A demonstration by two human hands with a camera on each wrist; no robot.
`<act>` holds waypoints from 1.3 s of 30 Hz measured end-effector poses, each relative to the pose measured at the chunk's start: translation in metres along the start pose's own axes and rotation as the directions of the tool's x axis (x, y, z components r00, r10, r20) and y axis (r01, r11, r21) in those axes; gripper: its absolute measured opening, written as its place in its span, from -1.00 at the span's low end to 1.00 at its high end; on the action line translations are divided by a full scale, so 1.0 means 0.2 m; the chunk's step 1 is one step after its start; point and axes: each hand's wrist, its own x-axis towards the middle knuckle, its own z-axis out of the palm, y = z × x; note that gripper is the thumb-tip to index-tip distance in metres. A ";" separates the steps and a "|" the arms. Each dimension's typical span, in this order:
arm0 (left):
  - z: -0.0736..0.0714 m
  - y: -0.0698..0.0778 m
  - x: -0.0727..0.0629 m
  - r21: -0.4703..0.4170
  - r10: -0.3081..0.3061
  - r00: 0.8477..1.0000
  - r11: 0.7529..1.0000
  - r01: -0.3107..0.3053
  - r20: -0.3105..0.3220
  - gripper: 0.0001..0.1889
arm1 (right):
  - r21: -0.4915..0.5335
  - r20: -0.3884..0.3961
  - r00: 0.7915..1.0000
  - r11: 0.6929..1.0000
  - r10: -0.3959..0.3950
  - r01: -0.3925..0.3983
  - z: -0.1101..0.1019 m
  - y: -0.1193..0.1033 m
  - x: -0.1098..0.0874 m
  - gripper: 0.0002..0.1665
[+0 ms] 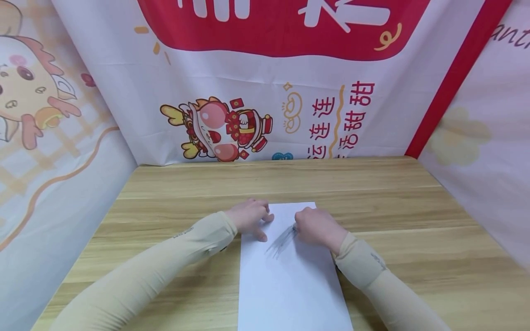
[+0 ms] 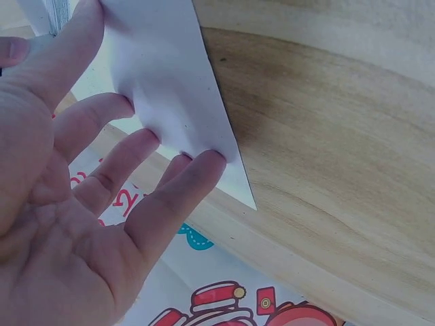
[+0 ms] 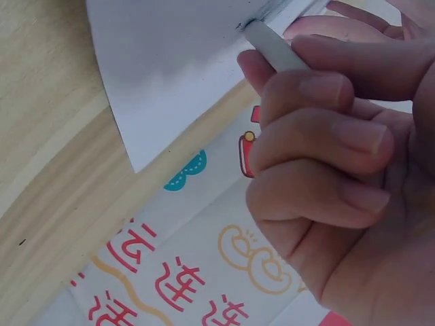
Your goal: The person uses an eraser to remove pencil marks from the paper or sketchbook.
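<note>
A white sheet of paper (image 1: pixel 290 289) lies lengthwise on the wooden table, with a patch of grey pencil strokes (image 1: pixel 281 242) on its upper half. My right hand (image 1: pixel 319 227) pinches a white eraser (image 3: pixel 275 49) between thumb and fingers. The eraser's dark-smudged end is right at the strokes, as the right wrist view shows. At the sheet's upper left, my left hand (image 1: pixel 250 217) rests with fingers spread, its fingertips (image 2: pixel 212 161) pressing the paper near a corner. Most of the eraser is hidden by the right hand in the head view.
The wooden table (image 1: pixel 186 193) extends on both sides of the sheet. Behind it hangs a printed white and red cloth (image 1: pixel 248 69) with cartoon figures and lettering. More printed cloth (image 1: pixel 476 174) closes off the right side, and similar cloth (image 1: pixel 62 216) the left.
</note>
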 end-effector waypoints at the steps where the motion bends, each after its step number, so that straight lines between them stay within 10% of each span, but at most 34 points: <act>1: 0.00 0.00 0.00 0.008 0.004 1.000 1.000 -0.004 -0.001 -0.39 | -0.005 -0.001 1.000 1.000 -0.005 0.005 0.00 0.00 0.00 -0.90; 39: 0.02 0.00 -0.02 0.063 0.034 0.999 0.997 -0.033 -0.015 -0.37 | 0.052 -0.023 1.000 0.998 -0.017 0.018 0.00 -0.01 0.00 -0.84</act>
